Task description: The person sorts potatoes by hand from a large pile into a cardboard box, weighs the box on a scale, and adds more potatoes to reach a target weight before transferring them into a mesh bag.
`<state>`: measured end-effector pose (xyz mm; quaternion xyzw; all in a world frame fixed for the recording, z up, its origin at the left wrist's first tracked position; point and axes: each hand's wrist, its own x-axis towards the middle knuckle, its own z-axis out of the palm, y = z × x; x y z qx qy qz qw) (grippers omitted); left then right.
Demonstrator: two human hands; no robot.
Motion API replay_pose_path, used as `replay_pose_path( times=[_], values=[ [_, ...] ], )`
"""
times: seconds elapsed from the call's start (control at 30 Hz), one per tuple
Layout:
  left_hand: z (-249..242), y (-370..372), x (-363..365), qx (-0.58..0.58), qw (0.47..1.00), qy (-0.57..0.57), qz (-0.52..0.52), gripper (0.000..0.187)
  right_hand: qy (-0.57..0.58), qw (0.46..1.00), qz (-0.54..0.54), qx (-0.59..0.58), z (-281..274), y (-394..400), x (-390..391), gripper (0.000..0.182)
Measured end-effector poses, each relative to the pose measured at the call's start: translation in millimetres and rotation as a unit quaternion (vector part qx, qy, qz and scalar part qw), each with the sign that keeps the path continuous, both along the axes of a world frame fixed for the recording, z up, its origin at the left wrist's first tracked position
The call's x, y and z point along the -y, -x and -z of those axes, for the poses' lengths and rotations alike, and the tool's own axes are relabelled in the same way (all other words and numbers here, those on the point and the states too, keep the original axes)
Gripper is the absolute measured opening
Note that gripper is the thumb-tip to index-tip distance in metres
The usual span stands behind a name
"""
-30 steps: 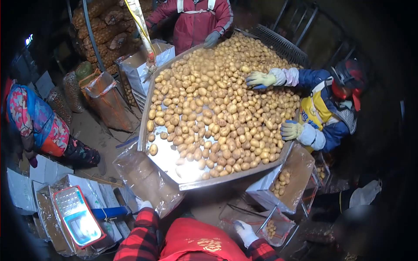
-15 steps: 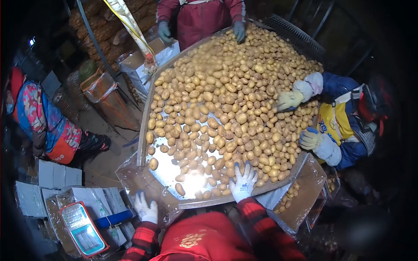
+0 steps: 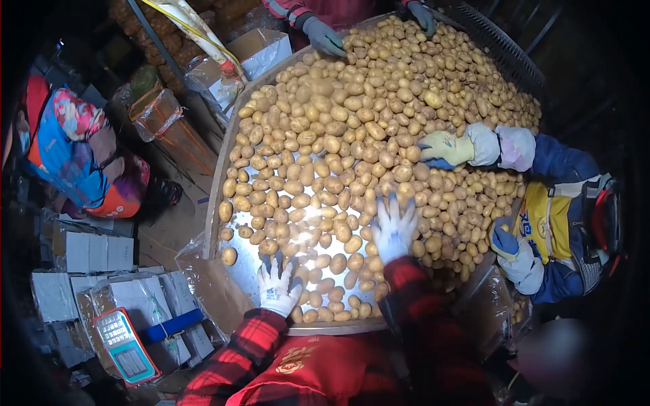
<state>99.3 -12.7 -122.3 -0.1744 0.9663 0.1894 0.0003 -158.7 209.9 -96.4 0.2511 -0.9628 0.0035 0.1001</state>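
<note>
Potatoes (image 3: 352,128) lie heaped over a metal sorting table (image 3: 245,269), thick at the back and right, thinner near me. My left hand (image 3: 276,287), in a white glove with dark fingertips, rests over the near-left part of the table with its fingers spread, beside a few potatoes. Further in and to the right, my right hand (image 3: 395,231), gloved the same way, lies spread palm down on the potatoes. Neither hand is closed round a potato. Bare metal shows between the loose potatoes near my left hand.
Across the table a co-worker's grey-gloved hand (image 3: 325,37) touches the heap. At the right another co-worker's gloved hand (image 3: 447,147) reaches in. A person (image 3: 88,155) stands at the left. Cartons (image 3: 101,252), a scale (image 3: 125,346) and plastic-lined boxes (image 3: 215,287) surround the table's near side.
My left hand has come from beside the table onto its near-left part. My right hand has moved further in over the potatoes. The far co-worker's hand has shifted right onto the heap.
</note>
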Motion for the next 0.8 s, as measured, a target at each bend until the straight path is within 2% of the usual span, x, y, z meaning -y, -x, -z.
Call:
replay_pose_path(
  times=[0.07,0.13,0.23,0.3,0.37,0.47,0.5,0.57,0.6,0.63,0.7,0.73,0.8],
  values=[
    [-4.1,2.0,2.4,-0.020,1.000,-0.011,-0.001,0.065,-0.005,0.998,-0.062,0.019,-12.1,-22.6,-24.9,0.067],
    [-7.4,0.6,3.8,-0.044,0.999,-0.024,-0.005,0.062,-0.030,0.997,-0.058,-0.027,-39.3,-57.1,-29.1,0.054],
    [-19.6,-2.1,8.3,-0.078,0.994,-0.074,-0.024,0.057,0.015,0.987,-0.072,0.142,-74.0,-77.5,9.4,0.041],
    [-22.2,-7.7,10.9,-0.095,0.991,-0.088,-0.025,0.054,0.083,0.953,-0.234,0.173,-47.2,-96.5,47.6,0.029],
    [-26.2,-10.5,14.7,-0.119,0.987,-0.103,-0.020,0.052,-0.030,0.973,-0.191,0.129,-8.2,-111.2,87.9,0.025],
    [-29.7,-21.5,20.5,-0.115,0.985,-0.127,-0.026,0.049,-0.183,0.952,-0.118,0.216,-0.5,-97.6,121.0,0.026],
    [-34.9,-26.4,20.8,-0.118,0.984,-0.129,-0.033,0.050,-0.203,0.929,-0.099,0.294,26.1,-89.8,118.8,0.028],
    [-34.9,-34.9,25.8,-0.121,0.981,-0.145,-0.037,0.053,-0.228,0.943,-0.149,0.192,67.3,-91.0,98.5,0.027],
    [-31.8,-40.8,28.0,-0.125,0.980,-0.152,-0.037,0.055,-0.243,0.944,-0.174,0.142,60.5,-93.2,92.2,0.027],
    [-29.1,-44.1,30.6,-0.117,0.981,-0.154,-0.036,0.056,-0.257,0.924,-0.230,0.167,54.8,-84.6,87.9,0.031],
    [-30.9,-45.7,29.2,-0.117,0.982,-0.146,-0.028,0.052,-0.270,0.904,-0.233,0.234,6.4,-69.8,106.6,0.034],
    [-38.1,-43.1,29.0,-0.122,0.982,-0.141,-0.022,0.050,-0.201,0.913,-0.193,0.299,35.1,-61.1,108.8,0.034],
    [-36.4,-42.1,25.8,-0.153,0.978,-0.143,-0.005,0.050,-0.105,0.917,-0.139,0.360,20.3,-59.9,101.5,0.031]
  ],
)
